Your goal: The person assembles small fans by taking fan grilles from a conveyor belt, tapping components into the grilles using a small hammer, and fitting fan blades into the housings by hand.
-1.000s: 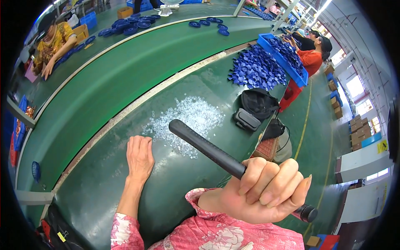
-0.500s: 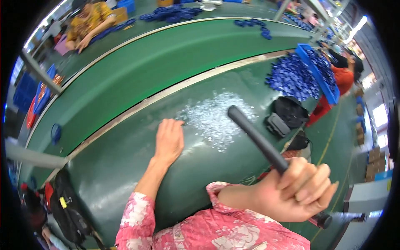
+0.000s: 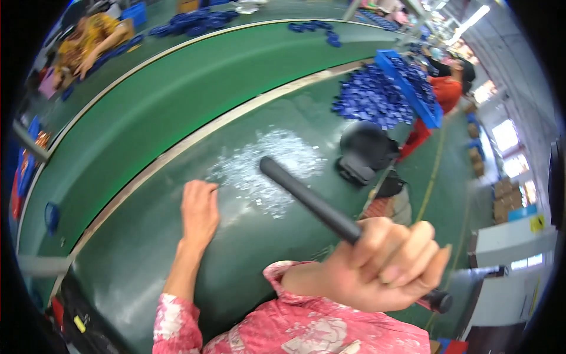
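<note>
My right hand [image 3: 383,265] is raised close to the camera, its fingers wrapped round a black rod [image 3: 312,203]. The rod slants up to the left, and its rounded tip overlaps the pile of small shiny silvery pieces [image 3: 274,150] in the picture. Its other end shows below my hand. My left hand [image 3: 199,212] rests on the green table [image 3: 135,236] at the left side of the pile. Those fingers are curled under, and their tips and anything in them are hidden.
Past the pile, a black bag-like item [image 3: 365,153] sits near a heap of blue parts [image 3: 371,97]. A blue crate [image 3: 410,88] leans over that heap beside a person in red [image 3: 445,91]. A green belt [image 3: 177,106] runs behind the table; another person in yellow [image 3: 97,41] sits across it.
The whole scene has shifted left in the picture as the view turned. My right hand still grips the black rod, its tip now further left over the pile. My left hand stays beside the pile.
</note>
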The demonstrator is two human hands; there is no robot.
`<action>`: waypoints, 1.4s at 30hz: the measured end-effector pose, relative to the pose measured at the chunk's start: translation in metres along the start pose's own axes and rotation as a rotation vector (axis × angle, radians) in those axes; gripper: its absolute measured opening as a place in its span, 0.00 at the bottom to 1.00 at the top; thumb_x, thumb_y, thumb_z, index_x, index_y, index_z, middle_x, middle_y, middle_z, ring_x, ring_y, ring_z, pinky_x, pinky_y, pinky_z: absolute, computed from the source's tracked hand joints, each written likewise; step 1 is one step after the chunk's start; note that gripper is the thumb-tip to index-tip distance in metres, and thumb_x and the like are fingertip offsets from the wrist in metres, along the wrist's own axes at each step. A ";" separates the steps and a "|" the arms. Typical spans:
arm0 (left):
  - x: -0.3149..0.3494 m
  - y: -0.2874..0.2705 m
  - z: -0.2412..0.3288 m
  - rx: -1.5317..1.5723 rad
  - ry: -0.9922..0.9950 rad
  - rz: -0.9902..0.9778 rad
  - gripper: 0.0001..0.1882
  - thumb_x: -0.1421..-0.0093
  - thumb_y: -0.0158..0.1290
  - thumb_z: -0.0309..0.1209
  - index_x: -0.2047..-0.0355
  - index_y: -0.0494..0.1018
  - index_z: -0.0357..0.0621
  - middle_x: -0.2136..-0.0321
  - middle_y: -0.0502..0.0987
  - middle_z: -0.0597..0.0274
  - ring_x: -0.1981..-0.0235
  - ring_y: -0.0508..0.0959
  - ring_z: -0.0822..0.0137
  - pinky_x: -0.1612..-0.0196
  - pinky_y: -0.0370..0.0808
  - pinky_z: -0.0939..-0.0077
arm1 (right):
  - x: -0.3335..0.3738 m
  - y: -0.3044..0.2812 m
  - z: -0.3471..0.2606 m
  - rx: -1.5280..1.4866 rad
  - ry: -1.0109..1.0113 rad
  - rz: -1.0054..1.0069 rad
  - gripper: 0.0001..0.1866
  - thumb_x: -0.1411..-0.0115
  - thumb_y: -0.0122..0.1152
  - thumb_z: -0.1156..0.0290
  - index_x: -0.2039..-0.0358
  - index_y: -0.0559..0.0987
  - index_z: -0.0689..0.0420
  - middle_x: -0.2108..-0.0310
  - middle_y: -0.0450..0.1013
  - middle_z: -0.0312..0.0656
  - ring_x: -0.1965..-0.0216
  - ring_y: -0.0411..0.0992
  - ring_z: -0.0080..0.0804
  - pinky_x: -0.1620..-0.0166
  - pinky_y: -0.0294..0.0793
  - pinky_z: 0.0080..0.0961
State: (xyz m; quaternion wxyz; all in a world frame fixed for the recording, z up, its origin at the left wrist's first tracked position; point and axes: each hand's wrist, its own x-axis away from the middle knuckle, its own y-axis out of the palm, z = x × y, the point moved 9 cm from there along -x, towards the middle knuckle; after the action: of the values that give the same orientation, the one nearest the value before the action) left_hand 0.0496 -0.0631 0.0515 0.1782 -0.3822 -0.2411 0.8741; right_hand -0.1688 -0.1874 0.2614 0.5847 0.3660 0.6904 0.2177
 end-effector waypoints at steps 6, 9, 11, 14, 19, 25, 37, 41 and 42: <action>0.001 0.006 -0.001 -0.036 -0.031 -0.093 0.06 0.44 0.52 0.17 0.66 0.73 0.37 0.70 0.69 0.53 0.65 0.71 0.52 0.61 0.70 0.59 | 0.008 0.003 0.010 -0.019 0.051 -0.033 0.28 0.26 0.28 0.59 0.83 0.63 0.55 0.81 0.62 0.40 0.89 0.51 0.25 0.83 0.59 0.25; 0.002 0.007 -0.002 -0.044 -0.022 -0.096 0.06 0.44 0.52 0.18 0.65 0.73 0.37 0.70 0.69 0.53 0.65 0.70 0.52 0.61 0.69 0.58 | 0.009 0.005 0.012 -0.014 0.056 -0.045 0.28 0.26 0.28 0.59 0.83 0.63 0.55 0.82 0.62 0.40 0.89 0.51 0.25 0.83 0.59 0.24; 0.002 0.007 -0.001 -0.055 -0.017 -0.097 0.06 0.43 0.52 0.18 0.65 0.73 0.37 0.70 0.69 0.53 0.65 0.70 0.52 0.60 0.69 0.59 | 0.009 0.005 0.013 -0.011 0.057 -0.052 0.28 0.26 0.28 0.59 0.83 0.63 0.55 0.82 0.62 0.40 0.89 0.51 0.25 0.83 0.60 0.24; 0.002 0.006 0.001 -0.058 -0.008 -0.101 0.06 0.43 0.52 0.18 0.65 0.73 0.37 0.69 0.70 0.53 0.64 0.70 0.52 0.59 0.69 0.59 | 0.010 0.005 0.015 -0.006 0.057 -0.043 0.28 0.26 0.28 0.59 0.83 0.63 0.55 0.82 0.62 0.40 0.89 0.51 0.25 0.83 0.60 0.25; 0.004 0.002 -0.004 -0.050 -0.026 -0.100 0.07 0.44 0.52 0.18 0.64 0.73 0.38 0.67 0.70 0.54 0.63 0.71 0.52 0.59 0.69 0.59 | 0.014 0.009 0.021 -0.014 0.080 -0.071 0.27 0.26 0.28 0.60 0.83 0.63 0.55 0.82 0.62 0.40 0.90 0.51 0.25 0.82 0.60 0.26; 0.000 0.005 0.006 -0.105 0.012 -0.110 0.07 0.44 0.53 0.18 0.64 0.72 0.37 0.67 0.71 0.54 0.63 0.71 0.52 0.59 0.69 0.59 | 0.016 0.015 0.028 -0.019 0.117 -0.049 0.28 0.27 0.31 0.61 0.86 0.63 0.56 0.82 0.64 0.41 0.90 0.52 0.25 0.81 0.61 0.26; 0.002 0.007 0.011 -0.156 0.081 -0.115 0.10 0.48 0.55 0.18 0.64 0.72 0.37 0.69 0.68 0.53 0.64 0.70 0.52 0.61 0.69 0.59 | 0.026 0.021 0.043 0.111 0.240 -0.119 0.27 0.29 0.37 0.64 0.87 0.63 0.58 0.83 0.64 0.42 0.90 0.54 0.24 0.82 0.56 0.27; 0.015 -0.003 -0.004 -0.250 0.086 -0.108 0.12 0.51 0.55 0.23 0.63 0.73 0.40 0.68 0.69 0.53 0.63 0.71 0.53 0.59 0.69 0.59 | 0.043 0.031 0.064 0.180 0.318 -0.183 0.26 0.28 0.32 0.64 0.87 0.60 0.52 0.84 0.60 0.38 0.89 0.50 0.22 0.83 0.60 0.23; 0.015 -0.003 -0.003 -0.252 0.083 -0.087 0.09 0.50 0.55 0.25 0.66 0.72 0.41 0.68 0.70 0.53 0.62 0.72 0.53 0.58 0.69 0.59 | 0.044 0.032 0.062 0.159 0.270 -0.179 0.25 0.28 0.34 0.65 0.86 0.60 0.51 0.84 0.60 0.38 0.89 0.50 0.21 0.84 0.57 0.21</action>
State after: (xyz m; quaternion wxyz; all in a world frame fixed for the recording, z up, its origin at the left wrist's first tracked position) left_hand 0.0425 -0.0525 0.0432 0.1763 -0.4266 -0.3575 0.8118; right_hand -0.1026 -0.1413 0.2420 0.4731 0.3157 0.8075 0.1566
